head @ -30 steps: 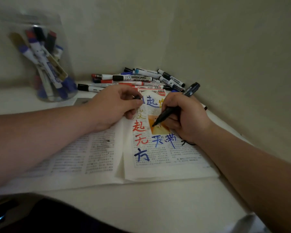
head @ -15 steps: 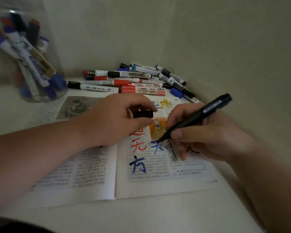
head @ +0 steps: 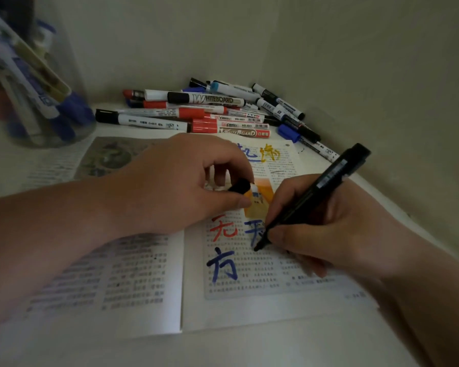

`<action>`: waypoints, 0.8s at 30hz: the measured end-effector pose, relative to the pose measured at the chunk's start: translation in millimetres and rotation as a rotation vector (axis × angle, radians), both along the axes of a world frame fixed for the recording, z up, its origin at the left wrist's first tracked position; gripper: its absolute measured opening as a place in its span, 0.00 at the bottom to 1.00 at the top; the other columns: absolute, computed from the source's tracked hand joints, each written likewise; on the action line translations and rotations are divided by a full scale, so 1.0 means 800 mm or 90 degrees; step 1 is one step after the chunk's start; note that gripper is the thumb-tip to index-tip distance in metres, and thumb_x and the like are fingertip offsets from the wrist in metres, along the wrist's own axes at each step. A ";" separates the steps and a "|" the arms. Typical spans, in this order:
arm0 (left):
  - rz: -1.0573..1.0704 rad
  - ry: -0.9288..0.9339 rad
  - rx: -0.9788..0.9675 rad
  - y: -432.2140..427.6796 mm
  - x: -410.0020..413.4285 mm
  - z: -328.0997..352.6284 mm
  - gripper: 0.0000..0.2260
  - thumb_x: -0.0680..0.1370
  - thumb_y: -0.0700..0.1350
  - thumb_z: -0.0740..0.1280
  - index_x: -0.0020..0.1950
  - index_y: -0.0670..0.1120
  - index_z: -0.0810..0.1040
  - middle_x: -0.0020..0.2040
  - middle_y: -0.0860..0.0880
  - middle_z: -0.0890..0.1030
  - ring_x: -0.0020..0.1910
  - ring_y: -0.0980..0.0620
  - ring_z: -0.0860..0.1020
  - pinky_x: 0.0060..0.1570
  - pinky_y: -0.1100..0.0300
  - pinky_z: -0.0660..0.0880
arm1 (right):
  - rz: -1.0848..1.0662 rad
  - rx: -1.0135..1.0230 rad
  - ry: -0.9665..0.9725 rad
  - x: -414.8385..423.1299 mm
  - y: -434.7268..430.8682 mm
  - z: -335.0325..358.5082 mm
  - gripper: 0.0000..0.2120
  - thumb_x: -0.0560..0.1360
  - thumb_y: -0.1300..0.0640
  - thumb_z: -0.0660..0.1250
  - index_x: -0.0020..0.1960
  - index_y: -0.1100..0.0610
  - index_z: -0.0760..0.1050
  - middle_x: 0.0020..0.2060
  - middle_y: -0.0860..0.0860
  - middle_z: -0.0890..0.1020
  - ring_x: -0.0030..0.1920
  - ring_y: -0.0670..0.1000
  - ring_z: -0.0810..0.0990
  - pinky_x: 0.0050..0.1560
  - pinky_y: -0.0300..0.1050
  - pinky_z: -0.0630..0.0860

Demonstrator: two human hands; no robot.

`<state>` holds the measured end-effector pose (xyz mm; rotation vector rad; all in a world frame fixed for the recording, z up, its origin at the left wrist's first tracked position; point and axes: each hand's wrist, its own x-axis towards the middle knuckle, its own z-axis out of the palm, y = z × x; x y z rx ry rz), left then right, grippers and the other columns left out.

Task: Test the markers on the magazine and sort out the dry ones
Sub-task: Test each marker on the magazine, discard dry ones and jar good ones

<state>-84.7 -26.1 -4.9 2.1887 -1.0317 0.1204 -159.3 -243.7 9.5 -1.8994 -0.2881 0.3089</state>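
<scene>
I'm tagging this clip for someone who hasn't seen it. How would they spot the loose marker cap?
Find the open magazine on the table. Above its right page, the left hand pinches the cap between thumb and fingers. It is a short black stub, unlike the long black marker that the right hand holds tip-down on the page.

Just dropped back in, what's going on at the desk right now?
A person is testing markers on an open magazine. The right hand grips a black marker with its tip down on the right page, beside red and blue test strokes. The left hand pinches a black cap and rests on the magazine. A pile of markers lies behind it by the wall, and a clear jar at far left holds more.
</scene>
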 end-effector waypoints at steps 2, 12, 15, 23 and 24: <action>0.007 0.025 0.004 0.000 -0.002 0.000 0.10 0.68 0.60 0.74 0.46 0.62 0.79 0.44 0.65 0.80 0.45 0.62 0.78 0.41 0.68 0.73 | -0.008 -0.003 -0.006 -0.001 0.001 -0.001 0.03 0.69 0.62 0.72 0.40 0.62 0.79 0.24 0.59 0.77 0.19 0.54 0.72 0.23 0.39 0.68; -0.005 0.021 -0.076 0.000 -0.009 0.005 0.12 0.67 0.60 0.74 0.47 0.63 0.79 0.43 0.71 0.80 0.43 0.61 0.80 0.42 0.70 0.74 | -0.028 0.080 -0.034 -0.004 0.003 0.005 0.03 0.68 0.66 0.72 0.39 0.64 0.78 0.22 0.57 0.74 0.17 0.50 0.67 0.21 0.36 0.66; 0.014 0.030 -0.082 0.001 -0.006 0.004 0.11 0.69 0.56 0.76 0.48 0.61 0.79 0.42 0.73 0.79 0.41 0.62 0.80 0.41 0.72 0.74 | 0.018 0.035 0.002 -0.002 0.002 0.005 0.01 0.69 0.65 0.71 0.39 0.63 0.79 0.22 0.58 0.75 0.18 0.52 0.69 0.20 0.36 0.67; -0.027 0.062 -0.003 0.000 -0.002 0.002 0.10 0.70 0.53 0.76 0.48 0.62 0.79 0.42 0.74 0.78 0.43 0.64 0.79 0.43 0.73 0.73 | 0.027 -0.002 0.039 0.002 0.000 0.004 0.01 0.70 0.64 0.71 0.40 0.61 0.79 0.23 0.57 0.77 0.18 0.51 0.72 0.20 0.37 0.68; -0.027 0.061 -0.003 -0.001 -0.002 0.002 0.10 0.70 0.53 0.76 0.48 0.62 0.79 0.42 0.74 0.78 0.43 0.64 0.79 0.43 0.73 0.73 | 0.028 -0.006 0.036 0.001 0.000 0.004 0.02 0.70 0.64 0.71 0.40 0.61 0.79 0.24 0.57 0.78 0.18 0.52 0.72 0.20 0.37 0.69</action>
